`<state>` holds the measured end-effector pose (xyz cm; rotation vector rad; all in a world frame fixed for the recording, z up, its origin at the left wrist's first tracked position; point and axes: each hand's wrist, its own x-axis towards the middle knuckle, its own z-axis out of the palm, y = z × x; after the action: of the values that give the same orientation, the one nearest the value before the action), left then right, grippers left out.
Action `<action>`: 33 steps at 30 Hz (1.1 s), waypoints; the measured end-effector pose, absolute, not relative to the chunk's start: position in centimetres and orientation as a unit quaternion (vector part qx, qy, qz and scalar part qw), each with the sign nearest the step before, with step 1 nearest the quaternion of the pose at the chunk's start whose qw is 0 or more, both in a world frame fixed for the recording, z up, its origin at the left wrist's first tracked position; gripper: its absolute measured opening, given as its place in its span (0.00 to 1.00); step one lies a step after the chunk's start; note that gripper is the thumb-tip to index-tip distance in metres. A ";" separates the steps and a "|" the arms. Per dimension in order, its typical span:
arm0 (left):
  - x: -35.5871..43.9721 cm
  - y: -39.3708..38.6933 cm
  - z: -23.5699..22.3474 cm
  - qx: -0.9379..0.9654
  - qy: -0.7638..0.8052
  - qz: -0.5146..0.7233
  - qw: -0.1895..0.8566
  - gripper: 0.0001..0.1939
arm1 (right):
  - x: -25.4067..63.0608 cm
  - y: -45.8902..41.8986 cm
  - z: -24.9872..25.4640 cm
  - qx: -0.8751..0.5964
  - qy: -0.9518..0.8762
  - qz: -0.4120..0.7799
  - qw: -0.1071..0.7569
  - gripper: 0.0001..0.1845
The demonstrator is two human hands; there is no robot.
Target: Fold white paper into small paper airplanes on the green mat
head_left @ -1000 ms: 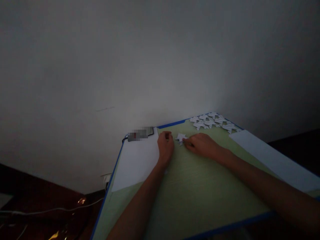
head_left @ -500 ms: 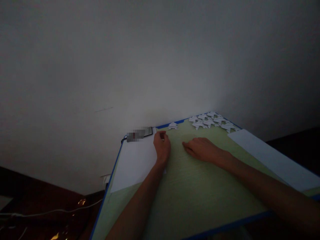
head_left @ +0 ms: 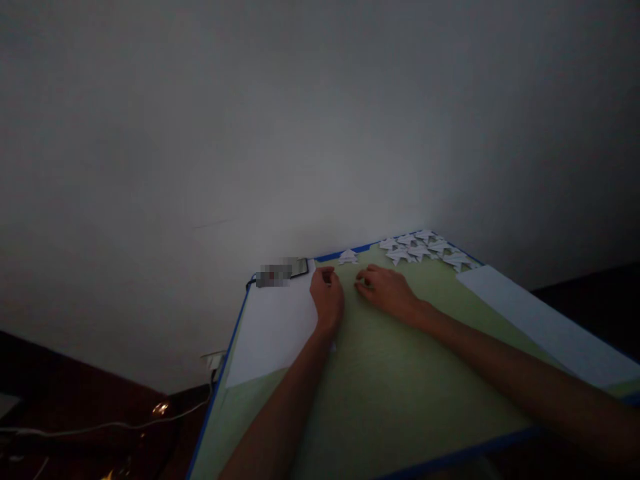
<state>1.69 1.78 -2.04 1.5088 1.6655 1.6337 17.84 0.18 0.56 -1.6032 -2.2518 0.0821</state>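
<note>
A folded white paper frog (head_left: 349, 257) sits by itself near the far edge of the green table (head_left: 400, 373), just beyond my hands. My left hand (head_left: 328, 293) rests at the right border of a white sheet, fingers loosely curled with a gap between thumb and fingertips, and nothing shows in it. Across from it, my right hand (head_left: 387, 288) hovers low over the table with thumb and fingers a little apart, holding nothing. Several more folded paper frogs (head_left: 419, 252) lie in rows at the far right corner.
One white sheet of paper (head_left: 270, 333) lies at the left, another white sheet (head_left: 540, 320) along the right edge. A phone-like dark-edged object (head_left: 300, 267), partly blurred out, lies at the far left corner. The wall (head_left: 320, 133) stands behind the table. A white cable (head_left: 115, 425) runs at lower left.
The single paper frog went from beside my right fingertips to the far edge of the table. My right hand then shifted slightly left and its fingers spread. My left hand stayed nearly still.
</note>
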 end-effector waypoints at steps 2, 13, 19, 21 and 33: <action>1.6 1.7 -2.0 0.529 0.588 0.584 0.184 0.06 | 16.8 2.2 1.0 -0.582 -0.784 -0.013 0.217 0.20; 2.3 -0.7 -0.3 0.630 0.482 0.604 0.074 0.06 | 12.6 5.7 1.2 -0.619 -0.761 -0.014 0.195 0.18; 2.9 -2.0 0.0 0.661 0.457 0.591 0.065 0.11 | 16.4 -1.2 0.6 -0.553 -0.808 0.000 0.205 0.12; 2.9 -2.2 0.3 0.645 0.464 0.602 0.076 0.13 | 18.3 -4.3 0.0 -0.507 -0.831 0.001 0.231 0.11; -0.7 -5.8 3.1 0.588 0.510 0.619 0.107 0.09 | 23.8 -12.0 -1.8 -0.504 -0.825 -0.016 0.255 0.22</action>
<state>-0.73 -5.78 3.08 1.7303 1.5025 1.8213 23.78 -12.03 -1.78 -1.3693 -2.2391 -0.0423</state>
